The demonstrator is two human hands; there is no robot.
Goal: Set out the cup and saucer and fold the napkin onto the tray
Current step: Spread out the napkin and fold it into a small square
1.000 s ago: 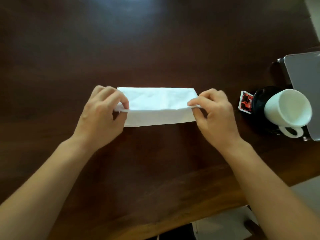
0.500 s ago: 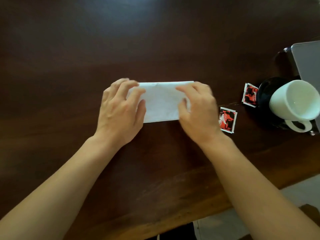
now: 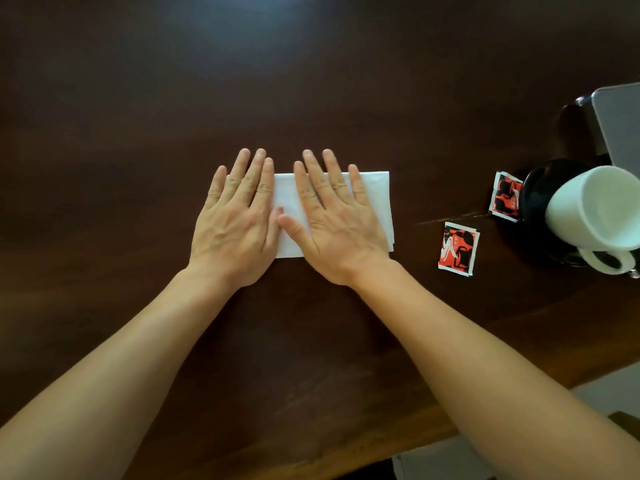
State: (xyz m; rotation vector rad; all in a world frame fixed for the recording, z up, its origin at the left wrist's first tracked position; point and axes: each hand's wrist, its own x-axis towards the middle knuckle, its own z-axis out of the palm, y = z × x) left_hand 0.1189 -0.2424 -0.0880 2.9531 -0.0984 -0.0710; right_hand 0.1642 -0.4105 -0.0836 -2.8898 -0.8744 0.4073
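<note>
A white napkin [image 3: 375, 199], folded into a narrow rectangle, lies flat on the dark wooden table [image 3: 311, 81]. My left hand [image 3: 237, 216] rests palm down on its left end with the fingers spread. My right hand [image 3: 334, 220] lies flat on its middle, fingers apart; only the strip between the hands and the right end show. At the right edge a white cup [image 3: 599, 213] leans on a black saucer [image 3: 540, 181], handle toward me. Behind them is the corner of a grey tray [image 3: 620, 123].
Two red-and-black sachets lie on the table, one sachet [image 3: 458, 249] right of the napkin and the other sachet [image 3: 505, 196] against the saucer. The table's near edge [image 3: 381, 455] runs along the bottom right, with pale floor beyond.
Both hands pinched the napkin's near edge, folded it away from me, then opened and flattened onto the folded napkin. The view shifted left, revealing a second sachet.
</note>
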